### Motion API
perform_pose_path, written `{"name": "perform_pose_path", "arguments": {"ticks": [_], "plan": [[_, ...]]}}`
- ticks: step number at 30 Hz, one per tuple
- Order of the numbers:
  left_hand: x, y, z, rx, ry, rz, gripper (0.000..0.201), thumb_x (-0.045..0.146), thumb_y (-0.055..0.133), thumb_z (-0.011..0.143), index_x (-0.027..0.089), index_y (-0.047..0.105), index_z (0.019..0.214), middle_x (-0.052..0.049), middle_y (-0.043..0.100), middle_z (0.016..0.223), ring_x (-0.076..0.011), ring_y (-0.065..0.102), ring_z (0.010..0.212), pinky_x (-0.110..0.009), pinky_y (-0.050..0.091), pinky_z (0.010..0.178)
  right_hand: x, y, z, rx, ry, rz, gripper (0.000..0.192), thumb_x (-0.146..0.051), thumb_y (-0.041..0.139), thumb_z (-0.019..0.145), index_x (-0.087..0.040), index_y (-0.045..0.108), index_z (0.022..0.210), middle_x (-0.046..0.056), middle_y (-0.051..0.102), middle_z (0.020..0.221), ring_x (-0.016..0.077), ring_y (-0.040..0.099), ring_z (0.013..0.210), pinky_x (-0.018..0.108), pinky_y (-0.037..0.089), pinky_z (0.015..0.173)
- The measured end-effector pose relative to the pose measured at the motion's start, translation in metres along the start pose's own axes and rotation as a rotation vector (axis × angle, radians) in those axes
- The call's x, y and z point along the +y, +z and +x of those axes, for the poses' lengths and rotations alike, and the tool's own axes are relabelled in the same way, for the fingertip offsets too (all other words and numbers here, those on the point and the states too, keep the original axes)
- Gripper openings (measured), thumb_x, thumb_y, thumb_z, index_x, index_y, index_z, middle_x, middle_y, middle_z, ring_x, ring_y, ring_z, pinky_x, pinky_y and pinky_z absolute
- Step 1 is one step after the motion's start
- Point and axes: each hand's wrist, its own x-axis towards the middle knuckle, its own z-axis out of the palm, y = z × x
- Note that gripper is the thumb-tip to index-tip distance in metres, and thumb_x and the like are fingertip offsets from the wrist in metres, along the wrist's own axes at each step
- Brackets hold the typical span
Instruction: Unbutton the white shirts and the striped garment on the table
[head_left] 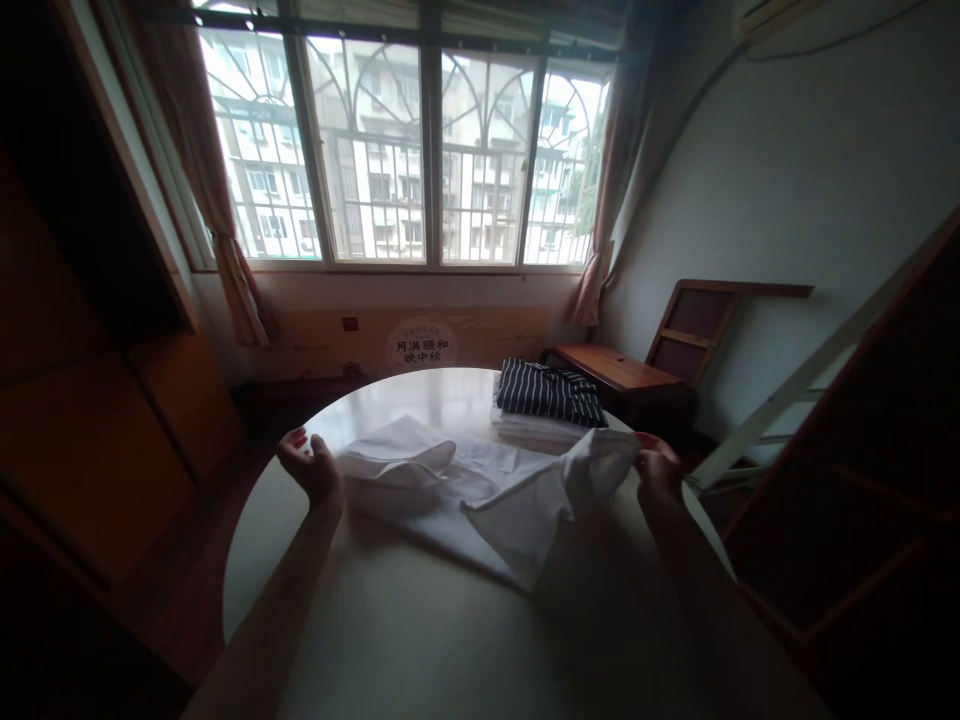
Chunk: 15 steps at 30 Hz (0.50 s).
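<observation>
A white shirt (pixel 480 480) lies spread and partly rumpled across the round table, its collar end towards my left. At its left edge my left hand (pixel 311 465) is raised with thumb and fingers apart, and nothing shows between them. My right hand (pixel 660 468) is closed on the shirt's right end, lifting that part off the tabletop so the cloth stands up in a fold. The fingertips of my right hand are partly hidden behind the fabric.
The white round table (pixel 390 640) fills the foreground. At its far right edge sits a stack of folded clothes, a black striped garment (pixel 551 392) on top of white ones (pixel 540 428). Beyond stand a wooden chair (pixel 622 368), a white ladder (pixel 780 410) and a barred window (pixel 375 160).
</observation>
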Motion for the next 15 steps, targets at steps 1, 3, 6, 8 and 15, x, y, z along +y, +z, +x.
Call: {"name": "perform_pose_path", "arguments": {"ticks": [1, 3, 6, 8, 15], "plan": [[0.008, 0.001, -0.003, 0.012, 0.116, 0.006, 0.018, 0.025, 0.038, 0.078, 0.018, 0.045, 0.093, -0.004, 0.053, 0.094, -0.0156, 0.052, 0.089, -0.03, 0.043, 0.077, -0.003, -0.002, 0.003, 0.105, 0.024, 0.033, 0.02, -0.032, 0.035, 0.078, -0.018, 0.049, 0.078, 0.003, 0.056, 0.074, 0.016, 0.056, 0.07, 0.028, 0.045, 0.059], [0.022, 0.005, -0.014, -0.17, 0.371, 0.045, 0.017, 0.028, 0.047, 0.076, 0.018, 0.05, 0.089, -0.003, 0.057, 0.088, -0.0142, 0.055, 0.079, -0.027, 0.045, 0.071, -0.014, -0.003, 0.005, 0.245, -0.007, 0.117, 0.019, -0.029, 0.037, 0.074, -0.018, 0.051, 0.08, 0.004, 0.059, 0.081, 0.0172, 0.058, 0.079, 0.03, 0.045, 0.067], [0.031, 0.012, -0.044, -0.731, 0.634, 0.172, 0.017, 0.034, 0.054, 0.075, 0.018, 0.056, 0.079, -0.001, 0.061, 0.074, -0.013, 0.057, 0.067, -0.025, 0.046, 0.066, -0.038, 0.002, -0.009, 0.168, -0.269, 0.198, 0.026, -0.034, 0.038, 0.077, -0.017, 0.056, 0.085, 0.007, 0.062, 0.091, 0.0205, 0.058, 0.089, 0.034, 0.044, 0.076], [0.029, 0.017, -0.064, -1.045, 0.741, 0.253, 0.021, 0.035, 0.059, 0.072, 0.019, 0.059, 0.086, -0.002, 0.064, 0.084, -0.0151, 0.059, 0.075, -0.026, 0.047, 0.071, -0.053, 0.009, -0.027, 0.029, -0.467, 0.202, 0.037, -0.042, 0.033, 0.082, -0.017, 0.059, 0.087, 0.009, 0.063, 0.093, 0.023, 0.057, 0.093, 0.036, 0.044, 0.078], [0.005, 0.033, -0.083, -1.082, 0.918, 0.524, 0.026, 0.022, 0.04, 0.084, 0.021, 0.055, 0.105, -0.006, 0.06, 0.111, -0.0191, 0.053, 0.104, -0.033, 0.037, 0.092, -0.088, 0.034, -0.083, -0.818, -0.484, -0.044, 0.039, -0.042, 0.035, 0.084, -0.017, 0.058, 0.065, -0.001, 0.05, 0.05, 0.0104, 0.041, 0.043, 0.023, 0.036, 0.046]]}}
